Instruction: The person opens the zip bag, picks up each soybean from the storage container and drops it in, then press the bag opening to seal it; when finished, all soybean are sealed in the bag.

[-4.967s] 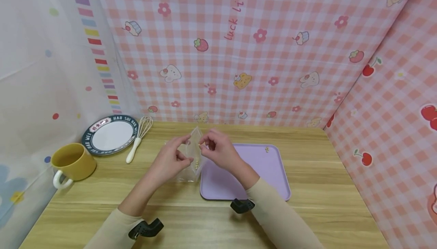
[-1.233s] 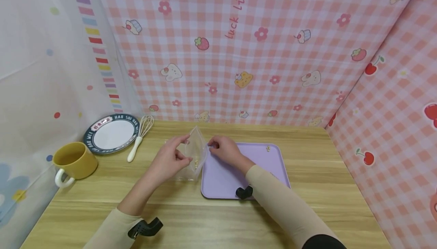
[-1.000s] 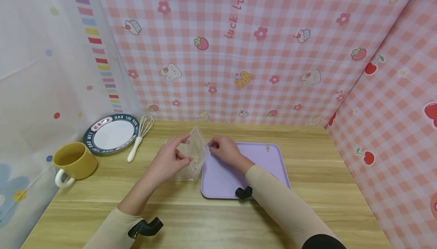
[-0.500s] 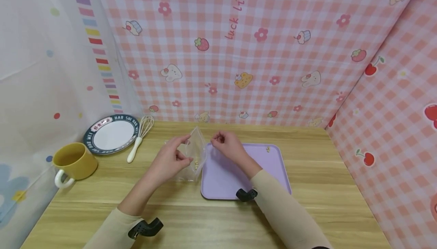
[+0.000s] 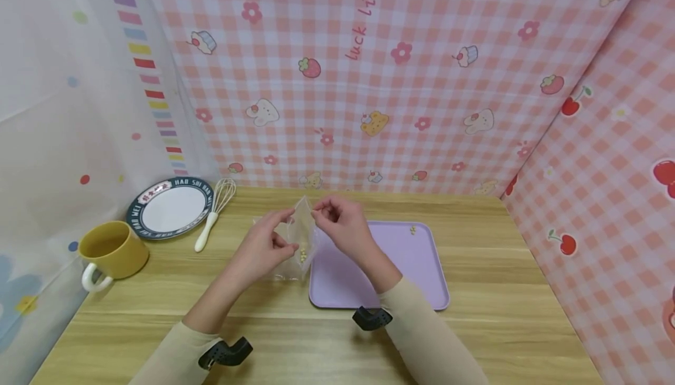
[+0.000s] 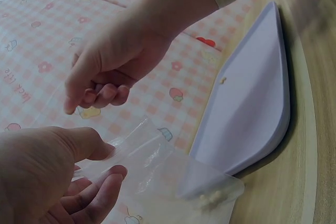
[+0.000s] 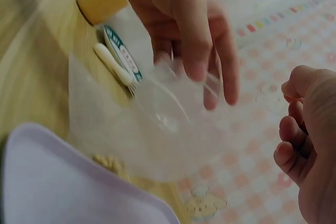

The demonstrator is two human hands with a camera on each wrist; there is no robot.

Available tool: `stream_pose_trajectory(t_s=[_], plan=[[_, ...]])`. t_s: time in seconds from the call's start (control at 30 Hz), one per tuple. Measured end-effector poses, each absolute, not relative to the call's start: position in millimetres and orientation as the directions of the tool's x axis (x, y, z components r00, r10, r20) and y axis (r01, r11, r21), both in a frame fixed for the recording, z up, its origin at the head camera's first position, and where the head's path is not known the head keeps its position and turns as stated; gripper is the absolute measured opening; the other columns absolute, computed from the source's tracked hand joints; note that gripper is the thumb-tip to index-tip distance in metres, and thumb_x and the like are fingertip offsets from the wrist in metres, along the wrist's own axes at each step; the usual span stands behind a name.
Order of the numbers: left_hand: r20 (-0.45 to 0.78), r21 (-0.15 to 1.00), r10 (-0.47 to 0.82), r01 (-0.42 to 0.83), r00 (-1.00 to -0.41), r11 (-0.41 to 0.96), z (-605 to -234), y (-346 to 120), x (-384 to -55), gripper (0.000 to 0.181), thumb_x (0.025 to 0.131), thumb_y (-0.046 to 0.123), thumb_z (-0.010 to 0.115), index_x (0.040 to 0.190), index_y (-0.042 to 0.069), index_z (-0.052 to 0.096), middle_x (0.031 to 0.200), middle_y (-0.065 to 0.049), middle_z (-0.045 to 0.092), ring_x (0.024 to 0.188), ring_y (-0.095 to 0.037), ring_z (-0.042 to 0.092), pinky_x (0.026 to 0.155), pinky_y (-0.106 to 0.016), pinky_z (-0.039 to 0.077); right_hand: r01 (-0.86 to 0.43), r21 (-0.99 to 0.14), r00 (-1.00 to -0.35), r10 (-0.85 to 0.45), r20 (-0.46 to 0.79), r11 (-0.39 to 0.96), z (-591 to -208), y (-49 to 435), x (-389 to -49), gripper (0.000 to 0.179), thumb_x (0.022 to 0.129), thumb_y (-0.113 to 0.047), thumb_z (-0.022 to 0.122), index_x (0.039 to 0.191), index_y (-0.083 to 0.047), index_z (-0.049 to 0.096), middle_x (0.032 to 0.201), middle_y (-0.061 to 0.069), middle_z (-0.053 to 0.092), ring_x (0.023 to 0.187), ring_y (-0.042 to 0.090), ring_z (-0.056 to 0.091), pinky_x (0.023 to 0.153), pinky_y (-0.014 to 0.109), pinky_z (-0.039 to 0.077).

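Observation:
My left hand [image 5: 263, 247] pinches the rim of a clear plastic zip bag [image 6: 157, 166] left of the lilac tray [image 5: 379, 273]. The bag's mouth gapes, and small yellow bean-like pieces [image 5: 303, 256] lie low inside it. Beside the mouth, my right hand [image 5: 345, 227] is raised with thumb and forefinger together and the other fingers curled. Whether something tiny sits between those fingertips cannot be made out. A few more yellow pieces [image 5: 413, 230] lie near the tray's back right corner. In the right wrist view, the right hand [image 7: 315, 135] is apart from the bag.
A yellow mug [image 5: 116, 250] with a white handle stands at the left. Behind it lies a white plate [image 5: 171, 212] with a dark green rim, with a whisk [image 5: 211, 221] alongside. A pink checked cloth [image 5: 337, 80] hangs behind the wooden table [image 5: 501, 291].
One second ago my right hand was low at the tray's back left corner. It has since lifted and moved left to the bag's mouth. The left hand and bag have stayed in place.

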State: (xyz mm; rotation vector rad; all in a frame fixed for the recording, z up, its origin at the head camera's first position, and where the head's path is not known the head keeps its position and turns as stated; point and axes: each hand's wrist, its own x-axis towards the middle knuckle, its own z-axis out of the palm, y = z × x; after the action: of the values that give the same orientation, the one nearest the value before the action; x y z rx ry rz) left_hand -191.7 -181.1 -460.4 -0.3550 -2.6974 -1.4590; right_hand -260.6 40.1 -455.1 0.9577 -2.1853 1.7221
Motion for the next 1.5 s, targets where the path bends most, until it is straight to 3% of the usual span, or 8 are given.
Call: stream_pose_trajectory(t_s=[0.33,1.07,1.5], plan=[[0.159,0.822,0.177,0.230,-0.971,0.521,-460,-181,-191,0.077,0.094,0.002,0.084,0.163,0.002,0.050,0.149,-0.021,0.059,0.083,-0.015,0.073,0.071,-0.029,0.064,-0.646,-0.747,-0.728,-0.423,0.540,0.157,-455,25,-247,0.009,0.096,0.007,0.074,0.101,0.000,0.076,0.074,-0.002,0.058,0.065,0.007,0.051,0.058,0.021,0.043],[0.151,0.820,0.165,0.216,-0.975,0.530,-459,-182,-190,0.077,0.094,0.003,0.084,0.163,0.004,0.050,0.149,-0.019,0.060,0.085,-0.015,0.073,0.071,-0.029,0.063,-0.624,-0.752,-0.749,-0.438,0.497,0.212,-450,29,-247,0.013,0.100,0.004,0.075,0.112,0.003,0.078,0.077,0.001,0.062,0.066,0.008,0.052,0.059,0.022,0.045],[0.165,0.816,0.175,0.234,-0.971,0.529,-460,-178,-191,0.077,0.094,0.003,0.085,0.163,0.001,0.050,0.147,-0.019,0.061,0.084,-0.014,0.073,0.071,-0.029,0.064,-0.579,-0.769,-0.793,-0.408,0.453,0.272,-455,63,-250,0.013,0.100,0.002,0.077,0.113,-0.001,0.079,0.077,-0.003,0.060,0.065,0.009,0.052,0.058,0.023,0.044]])
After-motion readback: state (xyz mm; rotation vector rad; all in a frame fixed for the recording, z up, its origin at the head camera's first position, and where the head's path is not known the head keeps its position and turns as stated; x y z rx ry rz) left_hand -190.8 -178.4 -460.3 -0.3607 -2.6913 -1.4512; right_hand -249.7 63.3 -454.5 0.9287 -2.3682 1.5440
